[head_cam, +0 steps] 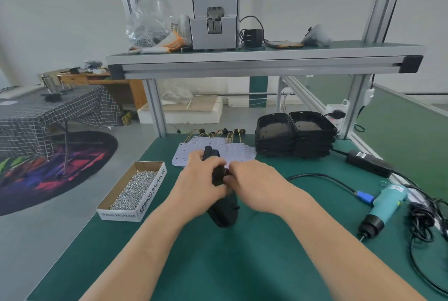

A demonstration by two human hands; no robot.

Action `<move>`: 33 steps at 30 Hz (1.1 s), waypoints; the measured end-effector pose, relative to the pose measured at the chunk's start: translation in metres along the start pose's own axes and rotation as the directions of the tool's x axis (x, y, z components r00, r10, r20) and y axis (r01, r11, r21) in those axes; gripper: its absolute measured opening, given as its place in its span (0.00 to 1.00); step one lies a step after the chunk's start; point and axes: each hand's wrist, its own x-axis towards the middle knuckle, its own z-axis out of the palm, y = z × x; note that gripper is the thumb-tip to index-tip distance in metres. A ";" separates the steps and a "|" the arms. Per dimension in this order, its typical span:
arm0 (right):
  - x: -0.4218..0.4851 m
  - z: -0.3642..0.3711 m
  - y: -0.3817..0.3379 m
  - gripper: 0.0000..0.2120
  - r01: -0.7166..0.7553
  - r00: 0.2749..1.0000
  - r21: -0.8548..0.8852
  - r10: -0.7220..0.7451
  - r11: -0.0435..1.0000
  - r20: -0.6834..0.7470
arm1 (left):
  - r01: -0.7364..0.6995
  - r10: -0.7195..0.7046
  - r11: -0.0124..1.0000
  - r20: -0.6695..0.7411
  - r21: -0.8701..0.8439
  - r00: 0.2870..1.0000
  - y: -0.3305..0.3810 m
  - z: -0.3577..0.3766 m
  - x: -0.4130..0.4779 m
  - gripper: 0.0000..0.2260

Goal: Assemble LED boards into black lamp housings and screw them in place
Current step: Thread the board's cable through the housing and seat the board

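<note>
A black lamp housing [224,213] stands on edge over the green table [242,264], held between both hands. My left hand [201,184] grips its left side with curled fingers. My right hand [254,186] holds the right side, fingers curled at the housing's upper edge; what they pinch is hidden. White LED boards [238,150] with coloured wires lie spread behind the hands. Two stacks of black housings [294,134] stand at the back right. A cardboard box of screws [132,191] sits to the left. A teal electric screwdriver [381,208] lies at the right.
A black power adapter [368,163] and tangled cables [426,220] lie along the right edge. A shelf [264,60] above holds a grey screw feeder [214,19] and a plastic bag [149,24]. Aluminium frame posts [156,106] stand at the table's back corners.
</note>
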 end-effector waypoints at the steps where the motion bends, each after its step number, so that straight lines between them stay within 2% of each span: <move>1: -0.002 -0.002 0.007 0.13 -0.012 1.000 0.062 0.011 0.998 0.026 | 0.003 0.006 0.990 0.061 -0.140 0.998 -0.006 -0.007 0.000 0.31; 2: -0.004 -0.004 0.014 0.15 -0.015 0.999 0.136 0.010 0.991 0.040 | 0.022 0.013 0.949 0.109 -0.313 0.994 -0.013 -0.016 0.000 0.36; 4: -0.009 -0.007 0.026 0.16 0.004 1.000 0.278 -0.011 0.961 0.027 | 0.090 0.001 0.760 0.139 -0.643 0.990 -0.027 -0.030 0.000 0.38; 6: -0.015 -0.009 0.032 0.15 0.041 0.999 0.377 -0.037 0.925 -0.018 | 0.108 -0.008 0.621 0.132 -0.777 0.991 -0.042 -0.029 0.003 0.41; 8: -0.019 -0.009 0.032 0.15 0.075 0.997 0.446 -0.058 0.892 -0.051 | 0.121 0.090 0.496 0.190 -0.860 0.978 -0.050 -0.015 0.005 0.46; 10: -0.021 -0.008 0.029 0.15 0.112 0.993 0.472 -0.088 0.875 -0.073 | 0.186 0.172 0.381 0.267 -0.906 0.948 -0.050 0.000 0.006 0.47; 12: -0.021 -0.006 0.028 0.14 0.149 0.988 0.467 -0.110 0.871 -0.110 | 0.243 0.177 0.323 0.311 -0.915 0.934 -0.046 0.007 0.010 0.42; 18: -0.019 0.002 0.028 0.07 0.146 0.982 0.333 -0.096 0.931 -0.160 | 0.225 0.022 0.084 0.227 -0.971 0.974 -0.038 0.029 0.015 0.12; 20: -0.016 0.002 0.026 0.10 0.119 0.985 0.325 -0.071 0.938 -0.155 | 0.281 -0.031 -0.039 0.282 -0.959 0.959 -0.035 0.037 0.014 0.11; 22: -0.013 0.001 0.022 0.13 0.086 0.990 0.411 -0.031 0.908 -0.139 | 0.366 -0.017 -0.203 0.377 -0.908 0.926 -0.030 0.041 0.013 0.11; 23: -0.012 0.001 0.021 0.15 0.062 0.992 0.477 -0.004 0.876 -0.123 | 0.393 0.011 -0.272 0.406 -0.878 0.914 -0.026 0.042 0.010 0.11; 25: -0.011 0.002 0.014 0.16 0.007 0.995 0.602 0.053 0.799 -0.081 | 0.401 0.038 -0.357 0.416 -0.844 0.909 -0.020 0.044 0.007 0.18; 27: -0.013 0.006 0.006 0.15 -0.042 0.992 0.734 0.115 0.678 -0.050 | 0.375 0.013 -0.353 0.396 -0.857 0.918 -0.016 0.047 0.003 0.25; 28: -0.013 0.008 0.001 0.14 -0.056 0.988 0.819 0.148 0.571 -0.036 | 0.362 0.004 -0.351 0.385 -0.864 0.923 -0.014 0.048 0.002 0.26; 30: -0.013 0.014 -0.005 0.12 -0.059 0.974 0.928 0.223 0.369 -0.027 | 0.374 0.013 -0.345 0.394 -0.861 0.919 -0.016 0.050 0.004 0.22; 32: -0.012 0.019 -0.008 0.09 -0.041 0.950 0.971 0.311 0.237 -0.035 | 0.423 0.000 -0.273 0.440 -0.864 0.898 -0.021 0.051 0.008 0.09; 33: -0.010 0.022 -0.007 0.05 -0.038 0.936 0.983 0.350 0.180 -0.028 | 0.429 -0.013 -0.270 0.449 -0.862 0.893 -0.023 0.052 0.010 0.07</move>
